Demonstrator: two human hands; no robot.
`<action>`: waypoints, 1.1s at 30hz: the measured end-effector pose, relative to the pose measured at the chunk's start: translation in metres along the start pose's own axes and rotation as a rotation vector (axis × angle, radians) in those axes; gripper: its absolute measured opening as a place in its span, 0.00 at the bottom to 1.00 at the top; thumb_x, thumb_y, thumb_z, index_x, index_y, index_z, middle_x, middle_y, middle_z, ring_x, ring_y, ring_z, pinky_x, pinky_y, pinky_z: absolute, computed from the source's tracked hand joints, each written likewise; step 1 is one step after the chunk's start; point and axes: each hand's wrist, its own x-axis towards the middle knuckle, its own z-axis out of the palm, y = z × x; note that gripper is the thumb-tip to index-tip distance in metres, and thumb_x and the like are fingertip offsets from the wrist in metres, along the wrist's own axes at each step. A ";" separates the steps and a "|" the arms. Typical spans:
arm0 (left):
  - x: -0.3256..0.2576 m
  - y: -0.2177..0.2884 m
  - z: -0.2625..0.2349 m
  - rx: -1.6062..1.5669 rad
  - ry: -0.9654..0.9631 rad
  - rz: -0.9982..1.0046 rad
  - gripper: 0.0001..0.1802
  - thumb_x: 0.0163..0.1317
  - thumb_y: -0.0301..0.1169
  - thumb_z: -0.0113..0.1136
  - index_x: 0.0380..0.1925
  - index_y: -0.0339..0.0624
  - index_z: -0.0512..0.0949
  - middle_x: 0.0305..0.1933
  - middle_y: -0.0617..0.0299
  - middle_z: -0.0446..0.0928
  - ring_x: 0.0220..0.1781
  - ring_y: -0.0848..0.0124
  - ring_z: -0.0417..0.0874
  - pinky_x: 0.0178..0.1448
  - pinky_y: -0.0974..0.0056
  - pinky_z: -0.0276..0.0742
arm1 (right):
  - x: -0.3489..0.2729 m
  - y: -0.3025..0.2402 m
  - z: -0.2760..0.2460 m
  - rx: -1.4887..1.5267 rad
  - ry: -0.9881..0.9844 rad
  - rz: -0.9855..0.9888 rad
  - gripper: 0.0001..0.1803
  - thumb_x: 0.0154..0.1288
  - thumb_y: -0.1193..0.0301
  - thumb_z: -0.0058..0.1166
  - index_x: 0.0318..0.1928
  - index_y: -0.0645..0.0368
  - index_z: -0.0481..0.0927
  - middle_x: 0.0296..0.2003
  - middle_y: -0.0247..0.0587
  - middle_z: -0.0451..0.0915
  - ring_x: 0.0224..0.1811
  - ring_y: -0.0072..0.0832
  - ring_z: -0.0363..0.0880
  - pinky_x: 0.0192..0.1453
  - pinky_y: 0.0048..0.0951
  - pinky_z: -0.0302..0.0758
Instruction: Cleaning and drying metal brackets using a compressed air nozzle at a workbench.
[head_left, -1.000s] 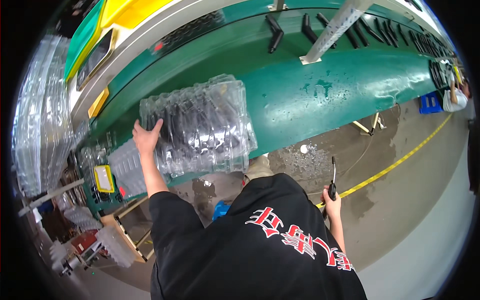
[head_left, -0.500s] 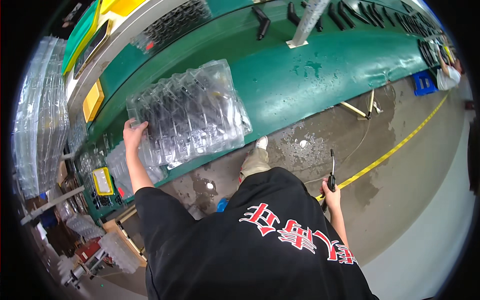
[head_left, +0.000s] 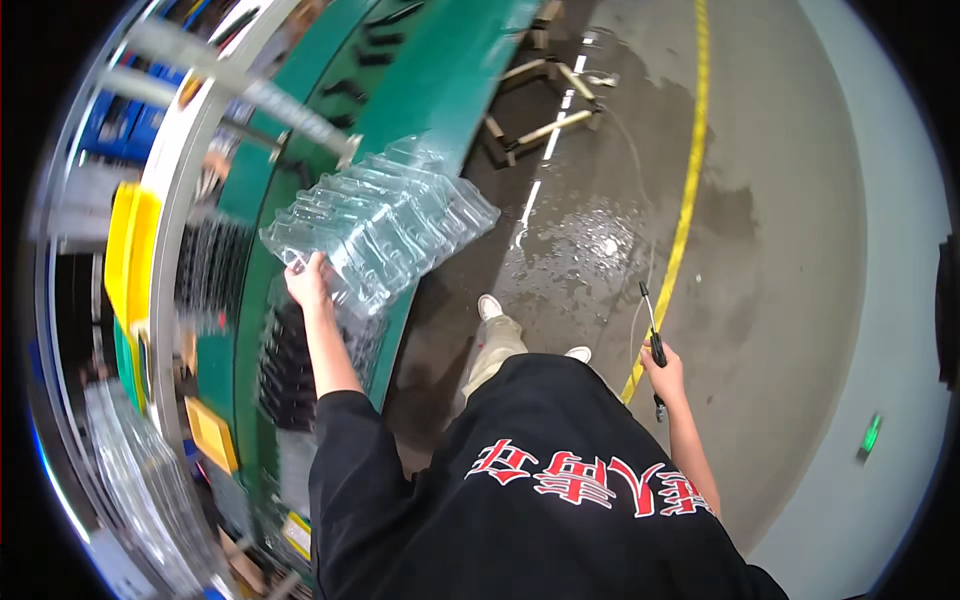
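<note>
While I watch from far off, the left hand (head_left: 310, 285) pinches one edge of the clear bumpy tray (head_left: 385, 225) over the green bench (head_left: 440, 50); the right hand (head_left: 665, 375) wraps around a black tool (head_left: 657, 348).

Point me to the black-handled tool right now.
In the head view, right of centre: the black-handled tool is in the right hand, its thin shaft seen against the yellow floor stripe.

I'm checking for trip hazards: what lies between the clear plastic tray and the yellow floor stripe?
In the head view: wet grey floor, with a thin cord or hose nearer the stripe than the tray.
</note>
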 end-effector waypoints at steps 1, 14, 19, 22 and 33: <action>-0.009 0.015 0.043 0.050 -0.047 0.008 0.28 0.51 0.29 0.71 0.51 0.39 0.69 0.33 0.57 0.79 0.23 0.72 0.76 0.26 0.74 0.72 | -0.012 0.013 -0.004 0.038 0.050 0.030 0.12 0.64 0.68 0.59 0.47 0.58 0.83 0.26 0.32 0.79 0.26 0.23 0.75 0.36 0.26 0.74; -0.120 0.193 0.427 0.273 -0.093 0.950 0.30 0.45 0.38 0.68 0.50 0.48 0.72 0.37 0.65 0.80 0.37 0.62 0.83 0.47 0.58 0.77 | -0.090 0.043 0.015 0.483 0.609 0.147 0.13 0.64 0.68 0.60 0.48 0.58 0.84 0.27 0.33 0.81 0.27 0.23 0.76 0.36 0.27 0.74; -0.153 0.251 0.513 0.253 -0.072 1.261 0.28 0.47 0.41 0.69 0.50 0.49 0.74 0.40 0.69 0.80 0.38 0.64 0.84 0.46 0.58 0.78 | -0.106 0.007 0.034 0.580 0.739 0.153 0.12 0.66 0.70 0.58 0.49 0.60 0.83 0.29 0.33 0.81 0.30 0.22 0.78 0.38 0.23 0.75; -0.172 0.270 0.548 0.288 -0.093 1.413 0.28 0.49 0.44 0.69 0.51 0.50 0.75 0.42 0.69 0.81 0.42 0.64 0.85 0.47 0.57 0.79 | -0.114 0.003 0.047 0.563 0.786 0.172 0.12 0.67 0.71 0.57 0.49 0.60 0.82 0.30 0.33 0.81 0.31 0.21 0.78 0.39 0.22 0.75; -0.217 0.299 0.576 0.269 -0.162 1.318 0.31 0.49 0.46 0.70 0.50 0.44 0.73 0.41 0.65 0.80 0.38 0.64 0.84 0.43 0.57 0.80 | -0.124 -0.002 0.050 0.507 0.848 0.163 0.12 0.68 0.72 0.57 0.49 0.60 0.82 0.31 0.33 0.81 0.33 0.21 0.79 0.40 0.22 0.75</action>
